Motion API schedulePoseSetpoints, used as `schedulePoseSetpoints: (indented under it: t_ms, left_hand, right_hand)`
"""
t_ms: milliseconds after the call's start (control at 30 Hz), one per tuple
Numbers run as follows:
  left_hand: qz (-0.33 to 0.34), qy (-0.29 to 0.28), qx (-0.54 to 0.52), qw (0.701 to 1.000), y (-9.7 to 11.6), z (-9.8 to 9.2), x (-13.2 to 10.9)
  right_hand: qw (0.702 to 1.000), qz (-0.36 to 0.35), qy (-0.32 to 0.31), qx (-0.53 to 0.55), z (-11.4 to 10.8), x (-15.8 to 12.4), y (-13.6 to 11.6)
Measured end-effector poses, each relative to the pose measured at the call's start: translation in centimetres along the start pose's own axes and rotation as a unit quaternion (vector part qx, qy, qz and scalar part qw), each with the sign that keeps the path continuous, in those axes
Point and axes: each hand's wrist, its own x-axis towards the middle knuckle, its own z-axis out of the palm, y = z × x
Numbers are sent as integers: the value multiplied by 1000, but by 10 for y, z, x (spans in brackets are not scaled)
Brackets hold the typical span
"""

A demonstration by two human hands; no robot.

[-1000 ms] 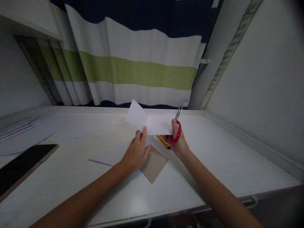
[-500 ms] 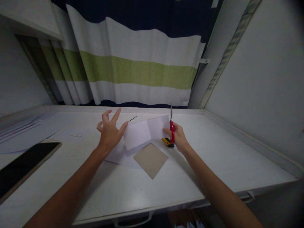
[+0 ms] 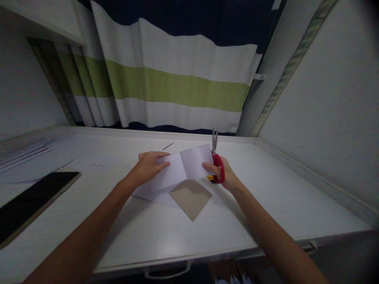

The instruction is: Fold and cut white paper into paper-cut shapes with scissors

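Observation:
A creased strip of white paper (image 3: 195,159) is held above the desk between both hands. My left hand (image 3: 151,167) pinches its left end, thumb in front and fingers behind. On the other side, my right hand (image 3: 226,173) grips red-handled scissors (image 3: 218,167), blades pointing up and slightly apart; its thumb also lies against the paper's right end. Below the strip, a tan square of card (image 3: 191,201) rests partly on another white sheet (image 3: 160,197). A yellow and black cutter (image 3: 211,178) shows beneath my right hand, mostly hidden.
A dark phone or tablet (image 3: 35,203) lies on the left of the white desk (image 3: 284,201). Stacked paper sheets (image 3: 26,159) are behind it. A thin dark stick (image 3: 167,146) lies near the back. A striped curtain (image 3: 183,86) hangs behind, and drawer handles (image 3: 168,272) line the front.
My left hand, spread at the paper's left edge before, has moved right and closed on the strip. The scissors in my right hand have turned, and their blades now show apart.

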Motion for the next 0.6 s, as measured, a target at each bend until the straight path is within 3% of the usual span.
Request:
schedulePoseSetpoints:
  t_ms: [100,167,300,433,533,600]
  left_hand:
    - [-8,-46,-74,996,-1,-8,2]
    - [-32,-41,-98,994,-3,-10,3]
    - [-87,-2,-132,987,-9,-11,5]
    - [-140,60,-160,975,-15,-14,7]
    - [-170,106,-169,965,-17,-17,8]
    - [-175,135,-175,959,-17,-19,8]
  right_hand:
    - [1000,18,21,2,-3,1,4]
    - [998,50,22,-18,-3,2,8]
    - [989,104,19,-101,0,4,14]
    - [975,52,85,-200,1,6,17]
    - [975,34,96,-198,1,5,14]
    - [985,48,53,-155,2,0,9]
